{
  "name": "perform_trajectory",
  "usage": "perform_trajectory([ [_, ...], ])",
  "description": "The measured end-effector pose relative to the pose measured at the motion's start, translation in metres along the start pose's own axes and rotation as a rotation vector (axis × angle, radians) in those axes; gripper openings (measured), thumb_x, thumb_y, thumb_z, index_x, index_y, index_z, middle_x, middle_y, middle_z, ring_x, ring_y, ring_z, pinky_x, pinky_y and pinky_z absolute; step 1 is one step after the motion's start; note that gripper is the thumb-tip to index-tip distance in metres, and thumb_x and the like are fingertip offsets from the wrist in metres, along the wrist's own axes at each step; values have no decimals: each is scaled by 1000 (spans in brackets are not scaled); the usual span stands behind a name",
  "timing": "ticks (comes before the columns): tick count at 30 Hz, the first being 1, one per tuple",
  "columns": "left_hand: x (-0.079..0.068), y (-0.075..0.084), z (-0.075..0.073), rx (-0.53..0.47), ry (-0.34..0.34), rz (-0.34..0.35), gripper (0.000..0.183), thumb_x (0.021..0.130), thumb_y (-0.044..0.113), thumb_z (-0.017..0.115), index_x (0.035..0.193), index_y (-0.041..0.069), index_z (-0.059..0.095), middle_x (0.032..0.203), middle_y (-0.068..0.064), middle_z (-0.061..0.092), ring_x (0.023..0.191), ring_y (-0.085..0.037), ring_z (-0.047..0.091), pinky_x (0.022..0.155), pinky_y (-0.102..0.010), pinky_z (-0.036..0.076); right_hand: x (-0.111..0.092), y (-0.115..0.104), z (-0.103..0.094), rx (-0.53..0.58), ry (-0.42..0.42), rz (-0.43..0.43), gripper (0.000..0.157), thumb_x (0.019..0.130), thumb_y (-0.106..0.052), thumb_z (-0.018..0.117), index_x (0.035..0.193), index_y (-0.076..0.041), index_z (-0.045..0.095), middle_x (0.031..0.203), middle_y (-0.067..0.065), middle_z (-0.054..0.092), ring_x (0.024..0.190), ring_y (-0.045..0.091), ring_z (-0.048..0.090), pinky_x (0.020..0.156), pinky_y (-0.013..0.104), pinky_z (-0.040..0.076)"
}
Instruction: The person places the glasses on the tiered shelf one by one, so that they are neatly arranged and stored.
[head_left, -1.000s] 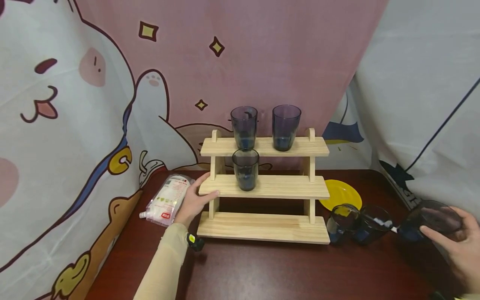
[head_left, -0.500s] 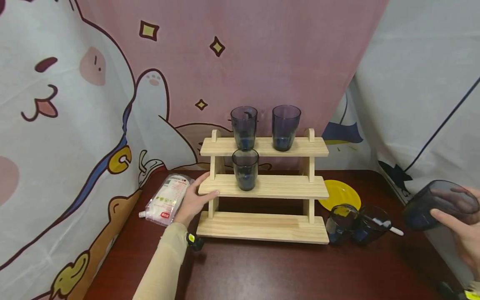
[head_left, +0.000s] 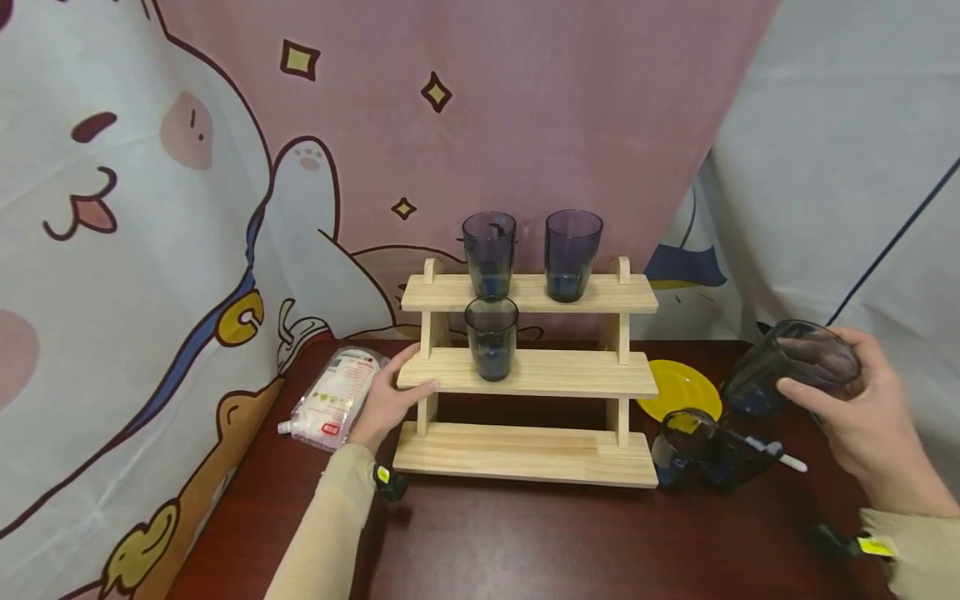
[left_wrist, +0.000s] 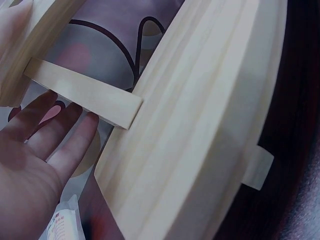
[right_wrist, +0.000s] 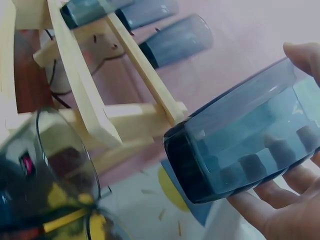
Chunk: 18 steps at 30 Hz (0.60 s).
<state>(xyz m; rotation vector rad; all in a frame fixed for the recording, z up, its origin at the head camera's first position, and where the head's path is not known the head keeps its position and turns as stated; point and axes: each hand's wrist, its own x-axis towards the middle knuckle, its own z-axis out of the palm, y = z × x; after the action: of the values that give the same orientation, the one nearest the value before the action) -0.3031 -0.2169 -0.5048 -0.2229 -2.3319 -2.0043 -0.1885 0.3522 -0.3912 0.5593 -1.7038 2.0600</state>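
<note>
In the head view a three-tier wooden rack [head_left: 577, 372] stands on the table. My left hand [head_left: 387, 408] grips the left end of its middle shelf, thumb on top; in the left wrist view the fingers [left_wrist: 70, 145] touch the side support. Out to the right, my right hand [head_left: 873, 417] holds a dark tinted glass [head_left: 768, 367], tilted and raised off the table. The right wrist view shows fingers wrapped along the glass [right_wrist: 240, 145]. Two similar glasses, one left [head_left: 489, 258] and one right [head_left: 572, 258], stand on the top shelf; another glass [head_left: 492, 342] stands on the middle shelf.
Beside the rack's lower right end are two more glasses, a nearer-left glass [head_left: 677, 458] and a glass [head_left: 727, 468] with a white-ended stick [head_left: 792, 462] in or by it. A yellow plate [head_left: 678, 392] lies behind them. A white pouch [head_left: 337, 400] lies left of the rack.
My right hand has lifted the tinted glass, first out to the right, then back leftward and higher. The left hand keeps its grip on the rack, which stays in place.
</note>
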Motion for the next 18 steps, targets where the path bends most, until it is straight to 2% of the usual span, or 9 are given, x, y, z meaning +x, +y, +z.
perform_trajectory([
  [3, 0, 0, 0, 13, 2, -4, 78, 88, 25, 89, 156, 30, 51, 156, -4, 51, 134, -28, 56, 113, -46, 46, 9, 3, 16, 39, -41, -5, 70, 83, 41, 47, 141, 2, 44, 131, 12, 67, 114, 14, 70, 86, 21, 60],
  [6, 0, 0, 0, 7, 1, -5, 78, 88, 24, 89, 156, 29, 51, 156, -5, 52, 134, -29, 56, 113, -47, 46, 16, 7, 32, 32, -69, 19, 69, 84, 38, 50, 140, 0, 44, 130, 10, 69, 113, 14, 70, 86, 21, 60],
  [11, 0, 0, 0, 1, 1, -2, 78, 88, 22, 89, 156, 28, 51, 156, -5, 52, 133, -29, 56, 113, -47, 46, 26, 14, 56, -128, -94, 94, 68, 88, 28, 63, 140, -11, 43, 129, 1, 69, 109, 7, 69, 87, 15, 57],
  [14, 1, 0, 1, 3, 1, 1, 79, 88, 22, 89, 156, 28, 51, 156, -5, 52, 134, -28, 56, 113, -47, 46, 32, 19, 71, -213, -122, 120, 68, 88, 22, 69, 140, -13, 43, 127, -3, 69, 107, 5, 69, 86, 14, 57],
  [16, 1, 0, 1, 6, 2, 2, 79, 88, 23, 89, 156, 28, 51, 156, -5, 52, 134, -28, 56, 113, -47, 46, 36, 23, 80, -235, -143, 133, 68, 88, 20, 71, 139, -13, 42, 127, -4, 70, 106, 5, 69, 86, 14, 57],
  [18, 1, 0, 1, 4, 1, 1, 79, 88, 23, 89, 156, 28, 51, 156, -5, 52, 134, -28, 56, 114, -47, 45, 39, 27, 89, -209, -161, 145, 67, 88, 19, 72, 139, -13, 42, 126, -3, 70, 106, 7, 70, 85, 16, 58],
])
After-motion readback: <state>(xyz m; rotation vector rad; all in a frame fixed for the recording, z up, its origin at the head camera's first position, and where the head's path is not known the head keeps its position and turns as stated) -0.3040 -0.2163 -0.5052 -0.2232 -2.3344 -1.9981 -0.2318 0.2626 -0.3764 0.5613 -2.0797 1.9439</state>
